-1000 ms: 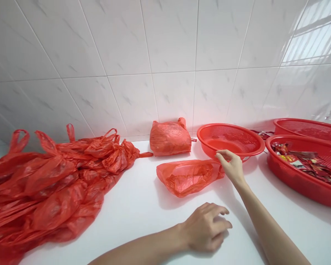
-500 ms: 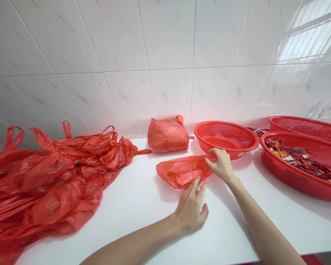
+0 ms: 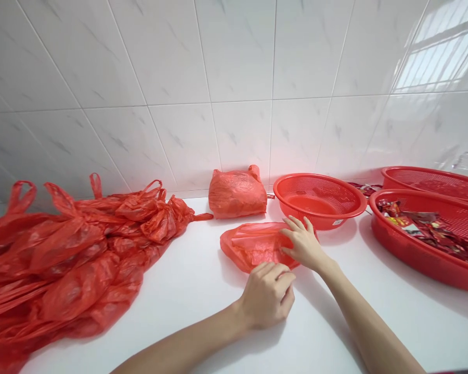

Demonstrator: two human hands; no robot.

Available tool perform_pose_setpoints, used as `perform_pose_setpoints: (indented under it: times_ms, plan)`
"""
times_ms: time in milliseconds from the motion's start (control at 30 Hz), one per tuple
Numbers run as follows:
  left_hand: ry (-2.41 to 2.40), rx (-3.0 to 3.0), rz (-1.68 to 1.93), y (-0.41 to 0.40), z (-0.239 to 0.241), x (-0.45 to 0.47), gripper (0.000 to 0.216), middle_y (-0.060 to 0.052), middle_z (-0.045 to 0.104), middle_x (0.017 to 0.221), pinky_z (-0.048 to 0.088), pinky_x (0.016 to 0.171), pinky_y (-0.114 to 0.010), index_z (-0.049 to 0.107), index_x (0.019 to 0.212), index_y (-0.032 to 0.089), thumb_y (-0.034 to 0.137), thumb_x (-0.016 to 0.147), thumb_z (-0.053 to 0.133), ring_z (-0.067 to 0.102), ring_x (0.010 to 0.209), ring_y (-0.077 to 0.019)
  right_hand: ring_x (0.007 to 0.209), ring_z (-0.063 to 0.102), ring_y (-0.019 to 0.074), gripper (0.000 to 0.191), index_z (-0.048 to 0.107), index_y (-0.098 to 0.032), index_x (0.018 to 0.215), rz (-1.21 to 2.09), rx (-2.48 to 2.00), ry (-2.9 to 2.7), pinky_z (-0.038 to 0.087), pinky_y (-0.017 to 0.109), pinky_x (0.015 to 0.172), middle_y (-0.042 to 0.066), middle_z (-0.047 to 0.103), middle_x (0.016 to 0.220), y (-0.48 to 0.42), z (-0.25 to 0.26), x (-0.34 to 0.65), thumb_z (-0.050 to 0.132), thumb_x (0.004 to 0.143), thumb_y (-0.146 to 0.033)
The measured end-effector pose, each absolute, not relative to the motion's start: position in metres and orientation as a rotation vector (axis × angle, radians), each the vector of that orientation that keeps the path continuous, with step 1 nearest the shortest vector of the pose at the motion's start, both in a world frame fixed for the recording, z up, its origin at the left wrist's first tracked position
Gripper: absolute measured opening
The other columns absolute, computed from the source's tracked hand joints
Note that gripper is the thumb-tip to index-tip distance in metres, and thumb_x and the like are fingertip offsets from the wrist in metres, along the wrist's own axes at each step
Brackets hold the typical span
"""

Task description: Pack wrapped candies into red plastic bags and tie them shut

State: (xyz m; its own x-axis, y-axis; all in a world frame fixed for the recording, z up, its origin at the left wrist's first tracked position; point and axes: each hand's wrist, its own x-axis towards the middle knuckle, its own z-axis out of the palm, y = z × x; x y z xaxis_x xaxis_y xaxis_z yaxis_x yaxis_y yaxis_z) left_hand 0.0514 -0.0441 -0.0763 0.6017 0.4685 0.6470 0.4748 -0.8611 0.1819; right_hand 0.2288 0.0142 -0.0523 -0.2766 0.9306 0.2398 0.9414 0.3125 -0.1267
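A translucent red plastic bag (image 3: 253, 244) lies on the white table in front of me, with folded plastic showing inside it. My left hand (image 3: 268, 295) is at the bag's near edge, fingers curled in against it; the fingertips are partly hidden. Over the bag's right side is my right hand (image 3: 304, 244), its fingers spread and touching the plastic. Just behind stands a full, bulky red bag (image 3: 237, 195) against the wall, its top twisted up.
A large heap of red plastic bags (image 3: 81, 259) covers the left. Behind my right hand sits a round red colander (image 3: 320, 215). Farther right, a bigger red basket (image 3: 425, 265) holds many small wrapped packets (image 3: 432, 228), with another red basket (image 3: 452, 174) behind. White tiles (image 3: 242, 52) form the back wall.
My left fingers have curled in at the bag's near edge. My right hand has released its pinch on the bag's right end and spread out over it, slightly lower.
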Motion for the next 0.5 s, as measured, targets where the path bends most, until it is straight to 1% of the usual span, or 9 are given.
perform_pose_setpoints:
  times_ms: [33, 67, 167, 233, 300, 367, 433, 500]
  plan:
    - [-0.818, -2.789, -1.056, -0.042, -0.069, 0.05, 0.017, -0.005, 0.072, 0.087, 0.049, 0.068, -0.034, 0.068, 0.092, 0.018, 0.014, 0.087, 0.052, 0.063, 0.074, -0.0195, 0.146, 0.038, 0.0367, 0.031, 0.071, -0.018, 0.113, -0.081, -1.65, -2.326, 0.02, 0.066, 0.118, 0.018, 0.05, 0.153, 0.013, -0.053, 0.225, 0.067, 0.082, -0.018]
    - [-0.841, -2.773, -0.969, -0.038, -0.061, 0.047, 0.016, -0.005, 0.072, 0.084, 0.048, 0.07, -0.036, 0.068, 0.089, 0.018, 0.015, 0.087, 0.052, 0.062, 0.076, -0.0211, 0.145, 0.039, 0.0358, 0.031, 0.072, -0.019, 0.112, -0.098, -1.594, -2.341, 0.021, 0.065, 0.119, 0.017, 0.05, 0.153, 0.013, -0.053, 0.221, 0.065, 0.082, -0.014]
    - [-1.103, -2.736, -0.652, -0.023, -0.034, 0.037, 0.02, -0.008, 0.075, 0.09, 0.047, 0.083, -0.042, 0.071, 0.093, 0.017, 0.015, 0.09, 0.051, 0.063, 0.088, -0.0255, 0.147, 0.037, 0.0332, 0.038, 0.072, -0.018, 0.115, -0.079, -1.435, -2.44, 0.023, 0.06, 0.121, 0.014, 0.05, 0.154, 0.011, -0.053, 0.212, 0.059, 0.082, -0.006]
    - [-1.343, -2.698, -0.406, -0.01, -0.018, 0.028, 0.024, -0.01, 0.076, 0.095, 0.045, 0.09, -0.046, 0.072, 0.094, 0.016, 0.016, 0.092, 0.048, 0.064, 0.095, -0.0283, 0.151, 0.031, 0.0334, 0.042, 0.071, -0.018, 0.12, -0.026, -1.388, -2.533, 0.02, 0.06, 0.123, 0.013, 0.045, 0.158, 0.009, -0.052, 0.207, 0.059, 0.082, -0.005]
    - [-1.566, -2.637, -0.175, 0.003, -0.008, 0.019, 0.028, -0.013, 0.075, 0.099, 0.042, 0.095, -0.048, 0.073, 0.092, 0.016, 0.019, 0.095, 0.045, 0.065, 0.103, -0.031, 0.155, 0.022, 0.0356, 0.047, 0.069, -0.018, 0.127, 0.042, -1.401, -2.613, 0.013, 0.063, 0.124, 0.012, 0.036, 0.163, 0.007, -0.05, 0.204, 0.065, 0.08, -0.009]
    - [-1.747, -2.577, 0.02, 0.014, -0.002, 0.011, 0.03, -0.016, 0.073, 0.102, 0.041, 0.097, -0.049, 0.073, 0.091, 0.015, 0.021, 0.096, 0.043, 0.066, 0.105, -0.0327, 0.156, 0.014, 0.0376, 0.056, 0.065, -0.018, 0.134, 0.102, -1.457, -2.654, 0.009, 0.066, 0.124, 0.013, 0.025, 0.167, 0.005, -0.049, 0.203, 0.072, 0.078, -0.015]
    - [-1.86, -2.541, 0.143, 0.022, 0.001, 0.003, 0.028, -0.018, 0.072, 0.104, 0.042, 0.096, -0.049, 0.072, 0.096, 0.013, 0.017, 0.093, 0.045, 0.067, 0.103, -0.0329, 0.157, 0.008, 0.039, 0.063, 0.062, -0.016, 0.137, 0.121, -1.542, -2.656, 0.006, 0.067, 0.124, 0.015, 0.018, 0.168, 0.003, -0.049, 0.204, 0.077, 0.076, -0.02]
    - [-1.909, -2.537, 0.2, 0.028, 0.003, -0.006, 0.03, -0.017, 0.07, 0.108, 0.043, 0.095, -0.048, 0.071, 0.105, 0.013, 0.008, 0.084, 0.05, 0.067, 0.104, -0.0322, 0.156, 0.006, 0.0404, 0.061, 0.065, -0.009, 0.132, 0.105, -1.652, -2.633, 0.006, 0.066, 0.124, 0.021, 0.013, 0.168, 0.002, -0.051, 0.205, 0.081, 0.075, -0.025]
